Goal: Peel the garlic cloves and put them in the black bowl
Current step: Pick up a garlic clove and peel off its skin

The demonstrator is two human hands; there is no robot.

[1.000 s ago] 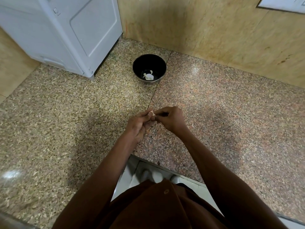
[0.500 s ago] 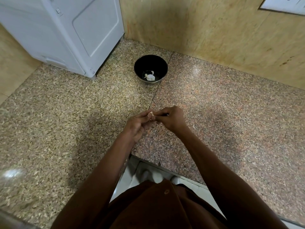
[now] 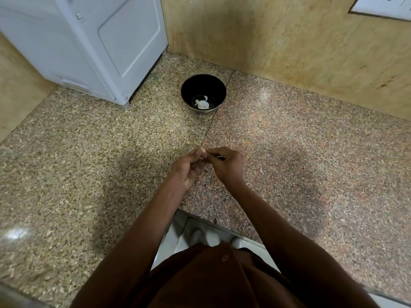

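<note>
Above the middle of the granite counter, my left hand and my right hand meet fingertip to fingertip. They pinch a small pale garlic clove, mostly hidden by my fingers. A thin pale strip of skin shows at my right fingers. The black bowl stands farther back near the wall corner, with white peeled garlic lying on its bottom.
A white appliance stands at the back left on the counter. Tan stone walls close the back. A small peel scrap lies right of my hands. The counter's front edge and the floor show below my arms.
Both hands stay together in the same place, working at the clove with small finger shifts. The view has tilted slightly.
</note>
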